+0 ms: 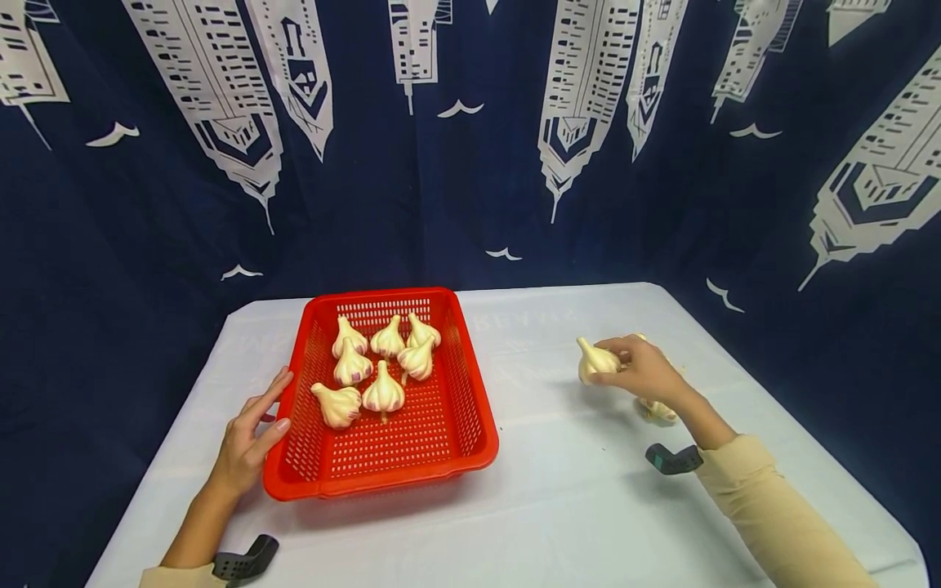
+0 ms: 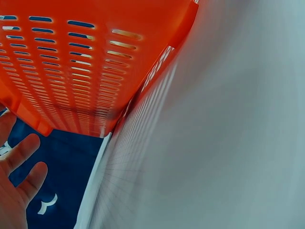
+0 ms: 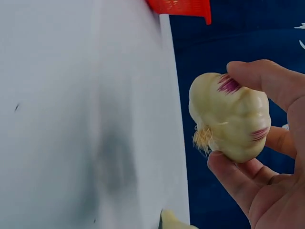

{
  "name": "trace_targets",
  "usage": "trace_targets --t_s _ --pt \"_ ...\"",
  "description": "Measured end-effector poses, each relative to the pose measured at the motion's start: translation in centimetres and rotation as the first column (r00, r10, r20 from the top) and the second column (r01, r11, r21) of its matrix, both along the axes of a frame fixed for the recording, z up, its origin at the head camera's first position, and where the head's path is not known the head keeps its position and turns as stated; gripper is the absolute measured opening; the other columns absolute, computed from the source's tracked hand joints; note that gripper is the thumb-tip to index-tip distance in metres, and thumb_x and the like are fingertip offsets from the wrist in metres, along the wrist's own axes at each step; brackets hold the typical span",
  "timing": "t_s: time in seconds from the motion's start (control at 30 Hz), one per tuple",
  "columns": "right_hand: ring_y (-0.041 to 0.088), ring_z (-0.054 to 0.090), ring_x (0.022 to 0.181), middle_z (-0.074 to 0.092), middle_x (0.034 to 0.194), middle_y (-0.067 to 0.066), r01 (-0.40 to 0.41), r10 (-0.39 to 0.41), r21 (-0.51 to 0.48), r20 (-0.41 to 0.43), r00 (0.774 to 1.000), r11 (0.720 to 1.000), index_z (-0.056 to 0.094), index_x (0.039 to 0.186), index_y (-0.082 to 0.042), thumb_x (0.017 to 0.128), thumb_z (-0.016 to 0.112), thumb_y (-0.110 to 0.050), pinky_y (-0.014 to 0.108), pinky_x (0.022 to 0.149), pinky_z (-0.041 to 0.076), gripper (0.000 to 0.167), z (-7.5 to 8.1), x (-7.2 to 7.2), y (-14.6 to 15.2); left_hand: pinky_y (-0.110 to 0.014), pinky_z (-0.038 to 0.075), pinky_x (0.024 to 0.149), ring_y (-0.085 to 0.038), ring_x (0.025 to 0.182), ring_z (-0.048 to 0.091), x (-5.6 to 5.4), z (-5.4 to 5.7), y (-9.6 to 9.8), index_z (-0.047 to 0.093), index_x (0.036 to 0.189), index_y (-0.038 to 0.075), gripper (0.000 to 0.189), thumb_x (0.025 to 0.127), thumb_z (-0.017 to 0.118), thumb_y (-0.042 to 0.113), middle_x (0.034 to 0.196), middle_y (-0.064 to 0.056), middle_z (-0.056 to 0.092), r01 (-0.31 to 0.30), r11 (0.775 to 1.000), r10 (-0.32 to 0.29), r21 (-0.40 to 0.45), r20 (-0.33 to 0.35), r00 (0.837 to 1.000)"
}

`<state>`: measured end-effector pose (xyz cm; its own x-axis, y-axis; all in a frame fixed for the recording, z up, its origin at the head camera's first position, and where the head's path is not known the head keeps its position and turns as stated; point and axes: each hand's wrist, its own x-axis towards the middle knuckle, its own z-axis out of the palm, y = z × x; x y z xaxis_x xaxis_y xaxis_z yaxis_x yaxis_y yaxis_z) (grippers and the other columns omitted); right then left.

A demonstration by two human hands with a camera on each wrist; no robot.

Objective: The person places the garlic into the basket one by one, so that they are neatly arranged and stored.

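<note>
My right hand (image 1: 641, 371) pinches a garlic bulb (image 1: 596, 361) above the right part of the table. In the right wrist view the bulb (image 3: 231, 117) shows purple streaks and a tuft of roots, held between thumb and fingers. More garlic (image 1: 657, 411) lies on the cloth under and behind that hand, partly hidden by it. My left hand (image 1: 246, 445) rests with fairly straight fingers against the left rim of a red plastic basket (image 1: 481, 408). Several garlic bulbs (image 1: 384, 392) lie in the basket, mostly toward its back and left.
A white cloth (image 1: 544, 490) covers the table. Behind it hangs a dark blue curtain (image 1: 456, 188) with white building prints. Each wrist carries a dark camera mount, such as the right one (image 1: 672, 460).
</note>
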<state>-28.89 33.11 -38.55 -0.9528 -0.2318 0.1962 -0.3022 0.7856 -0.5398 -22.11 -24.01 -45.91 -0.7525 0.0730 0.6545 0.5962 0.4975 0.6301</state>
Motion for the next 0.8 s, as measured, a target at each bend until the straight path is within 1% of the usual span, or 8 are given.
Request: trace_targets --t_s 0.07,0.2,0.33,0.43,0.53,0.67,0.8 --pt "0.046 0.062 0.106 0.061 0.119 0.025 0.017 -0.017 -0.021 0.008 1.0 1.0 0.064 0.125 0.003 0.08 0.081 -0.034 0.048 0.077 0.055 0.061 0.2 -0.2 -0.5 -0.014 0.037 0.08 -0.001 0.105 0.047 0.0 -0.1 -0.1 0.052 0.143 0.005 0.062 0.081 0.057 0.006 0.148 -0.014 0.046 0.002 1.0 -0.002 0.001 -0.003 1.0" --pt "0.042 0.063 0.105 0.062 0.123 0.024 0.034 -0.032 -0.048 0.036 0.999 0.998 0.061 0.127 0.003 0.081 0.08 -0.037 0.042 0.072 0.055 0.064 0.8 -0.5 -1.7 -0.014 0.037 0.08 -0.001 0.105 0.047 0.0 -0.2 -0.1 0.052 0.143 0.005 0.062 0.081 0.057 0.005 0.148 -0.014 0.047 0.006 1.0 -0.006 0.001 -0.008 1.0" --pt "0.037 0.064 0.104 0.063 0.122 0.022 0.009 -0.006 -0.065 0.05 0.999 0.998 0.062 0.125 0.002 0.08 0.081 -0.039 0.039 0.073 0.055 0.063 1.7 -0.9 -3.1 -0.014 0.038 0.08 -0.002 0.105 0.048 0.0 -0.1 -0.1 0.052 0.143 0.006 0.063 0.081 0.056 0.005 0.148 -0.014 0.047 0.007 1.0 -0.007 0.001 -0.008 1.0" --pt "0.032 0.066 0.099 0.064 0.12 0.019 -0.014 0.02 -0.099 0.063 0.998 0.995 0.063 0.122 0.002 0.079 0.081 -0.039 0.037 0.074 0.053 0.061 2.4 -1.1 -4.1 -0.015 0.038 0.08 -0.002 0.105 0.048 0.0 -0.1 -0.1 0.052 0.143 0.006 0.063 0.081 0.057 0.005 0.148 -0.014 0.047 0.011 1.0 -0.011 0.005 -0.006 1.0" --pt "0.028 0.067 0.094 0.064 0.117 0.017 -0.028 0.037 -0.122 0.072 0.997 0.992 0.062 0.125 0.001 0.08 0.081 -0.04 0.035 0.073 0.052 0.063 2.8 -1.3 -4.9 -0.015 0.038 0.08 -0.002 0.105 0.047 -0.1 -0.1 -0.1 0.052 0.144 0.006 0.063 0.081 0.057 0.006 0.148 -0.015 0.046 0.012 1.0 -0.012 0.004 0.002 1.0" --pt "0.024 0.067 0.088 0.066 0.113 0.015 -0.043 0.048 -0.108 0.047 0.998 0.993 0.063 0.128 -0.003 0.08 0.081 -0.042 0.034 0.07 0.051 0.065 3.1 -1.6 -5.9 -0.014 0.037 0.08 -0.001 0.104 0.047 -0.1 -0.1 -0.1 0.052 0.143 0.006 0.063 0.081 0.057 0.006 0.148 -0.016 0.046 0.007 1.0 -0.007 -0.001 0.005 1.0" --pt "0.024 0.065 0.085 0.069 0.109 0.011 -0.064 0.064 -0.103 0.001 0.998 0.993 0.066 0.125 -0.004 0.079 0.081 -0.041 0.035 0.068 0.052 0.061 3.5 -1.8 -7.2 -0.014 0.037 0.08 -0.001 0.104 0.047 -0.1 -0.1 0.0 0.052 0.144 0.006 0.063 0.081 0.056 0.007 0.148 -0.016 0.046 0.002 1.0 -0.002 -0.005 0.001 1.0"
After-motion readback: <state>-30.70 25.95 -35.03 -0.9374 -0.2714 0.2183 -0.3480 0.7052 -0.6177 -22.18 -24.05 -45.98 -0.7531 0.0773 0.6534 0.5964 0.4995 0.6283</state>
